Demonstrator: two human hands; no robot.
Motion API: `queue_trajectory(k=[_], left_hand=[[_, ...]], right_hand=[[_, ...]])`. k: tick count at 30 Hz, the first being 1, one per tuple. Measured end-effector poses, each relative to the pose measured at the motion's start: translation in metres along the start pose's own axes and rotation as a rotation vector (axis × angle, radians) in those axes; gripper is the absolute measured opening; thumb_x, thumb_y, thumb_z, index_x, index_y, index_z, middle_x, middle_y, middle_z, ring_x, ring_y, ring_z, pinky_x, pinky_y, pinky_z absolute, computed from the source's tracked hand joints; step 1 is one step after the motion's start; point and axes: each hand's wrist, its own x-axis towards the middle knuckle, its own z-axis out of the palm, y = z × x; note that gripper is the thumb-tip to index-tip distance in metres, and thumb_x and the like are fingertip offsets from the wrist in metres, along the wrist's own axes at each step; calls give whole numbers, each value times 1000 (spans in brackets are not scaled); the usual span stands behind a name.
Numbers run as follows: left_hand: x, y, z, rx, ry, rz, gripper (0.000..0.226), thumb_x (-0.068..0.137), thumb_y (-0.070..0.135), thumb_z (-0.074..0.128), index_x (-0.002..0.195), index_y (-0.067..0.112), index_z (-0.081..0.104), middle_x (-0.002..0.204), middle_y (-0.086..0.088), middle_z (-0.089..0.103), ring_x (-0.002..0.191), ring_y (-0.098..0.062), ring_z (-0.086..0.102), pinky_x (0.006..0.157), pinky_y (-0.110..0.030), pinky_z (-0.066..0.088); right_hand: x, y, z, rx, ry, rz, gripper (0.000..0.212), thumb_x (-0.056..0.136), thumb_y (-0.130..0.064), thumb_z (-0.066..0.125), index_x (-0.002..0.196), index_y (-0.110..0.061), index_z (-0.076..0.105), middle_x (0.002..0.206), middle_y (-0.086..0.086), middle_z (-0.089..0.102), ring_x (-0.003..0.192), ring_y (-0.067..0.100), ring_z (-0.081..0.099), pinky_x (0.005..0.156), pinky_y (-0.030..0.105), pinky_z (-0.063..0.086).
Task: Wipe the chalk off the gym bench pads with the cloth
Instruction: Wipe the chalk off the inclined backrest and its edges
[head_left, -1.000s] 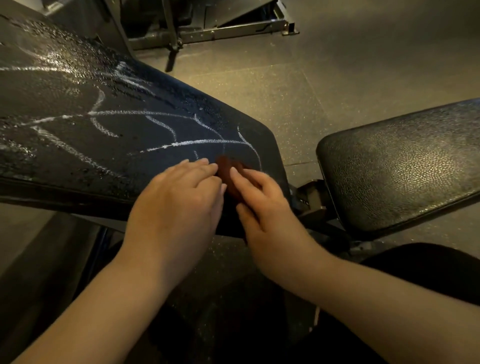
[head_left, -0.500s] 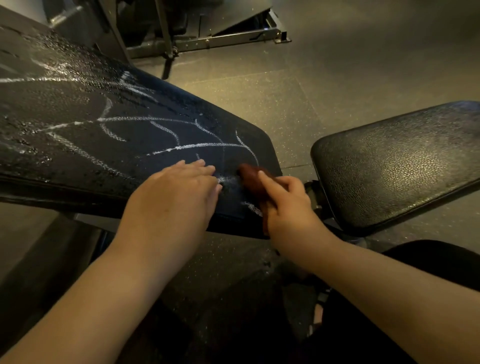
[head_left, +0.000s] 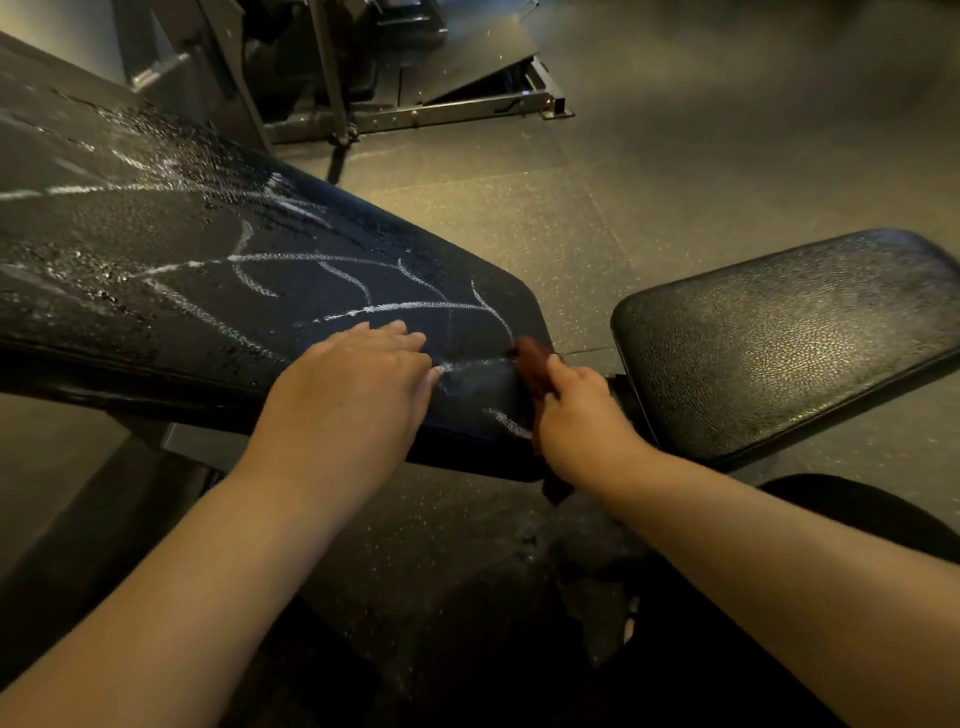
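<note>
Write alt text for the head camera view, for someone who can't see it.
A person's right hand presses a dark red cloth on the corner of a chalk-marked black bench pad, while the left hand lies flat beside it. A second, cleaner pad sits to the right.

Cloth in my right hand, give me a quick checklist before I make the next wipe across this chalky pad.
1. Cloth gripped by right hand: ok.
2. Cloth touching the back pad: ok, at its right end.
3. Left hand bracing the pad, flat, clear of the cloth: ok.
4. Chalk lines gone from the wipe path: not ok, several remain above the left hand, plus a smear near the front edge.
5. Seat pad free of chalk lines: ok.
6. Clean face left on the cloth: cannot tell, mostly hidden.
</note>
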Motion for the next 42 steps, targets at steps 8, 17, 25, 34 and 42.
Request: queue_trajectory(k=[8,17,25,34,42], left_hand=[[3,-5,-12,49,-47,-37,28,95,25,59,113,11,76,122,-5,71,119,-21,65,104,-40,47],[11,-13,-13,61,-43,-13,36,101,35,48,120,18,72,131,1,66,124,-17,60,108,-39,45],[21,-6,-5,192,-66,-68,38,102,38,40,116,21,71,120,0,71,110,-21,67,108,-37,44],[18,-6,1,143,-65,-35,40,105,34,38,134,22,62,149,3,51,140,-12,44,119,-34,24],[19,-3,0,166,-101,-54,38,101,34,44,128,19,67,141,1,58,134,-13,51,116,-36,33]], right_hand=[[-23,-14,12,-76,-120,-272,55,106,-27,38,156,-40,18,153,-8,21,130,13,36,106,33,41],[-37,-35,13,-175,-166,-402,56,107,-24,39,158,-37,17,157,-12,17,136,14,35,112,35,39],[-6,-38,5,-239,-81,-125,55,101,-12,47,152,-24,32,152,8,31,131,34,44,113,49,39],[8,-41,-20,-502,-316,-91,79,101,-14,51,161,-25,1,163,6,10,136,36,39,115,43,35],[-22,-21,0,-263,-235,-434,58,107,-23,40,159,-33,16,160,-9,17,142,13,28,120,33,29]])
